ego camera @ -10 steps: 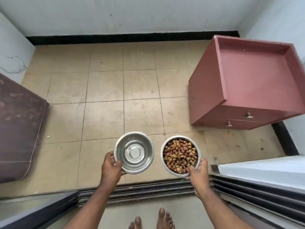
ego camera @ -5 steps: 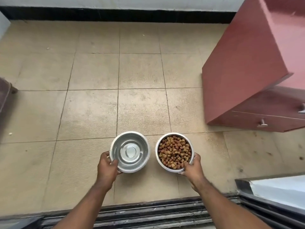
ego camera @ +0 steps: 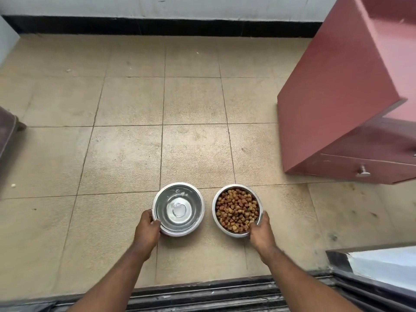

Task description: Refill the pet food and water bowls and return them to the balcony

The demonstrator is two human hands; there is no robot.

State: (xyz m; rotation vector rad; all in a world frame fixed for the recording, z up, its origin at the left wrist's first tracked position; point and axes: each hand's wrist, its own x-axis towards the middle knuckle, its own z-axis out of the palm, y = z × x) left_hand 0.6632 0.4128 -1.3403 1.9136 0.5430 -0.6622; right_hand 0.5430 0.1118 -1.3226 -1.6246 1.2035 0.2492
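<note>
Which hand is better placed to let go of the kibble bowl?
The right hand. It grips the near rim of the kibble bowl. The left hand is busy holding the water bowl beside it.

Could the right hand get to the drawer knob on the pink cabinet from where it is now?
Probably not yet. The right hand is gripping the kibble bowl, and the drawer knob sits well off to the right. The tiled floor between them is bare, so only the grip and the distance hinder it.
</note>
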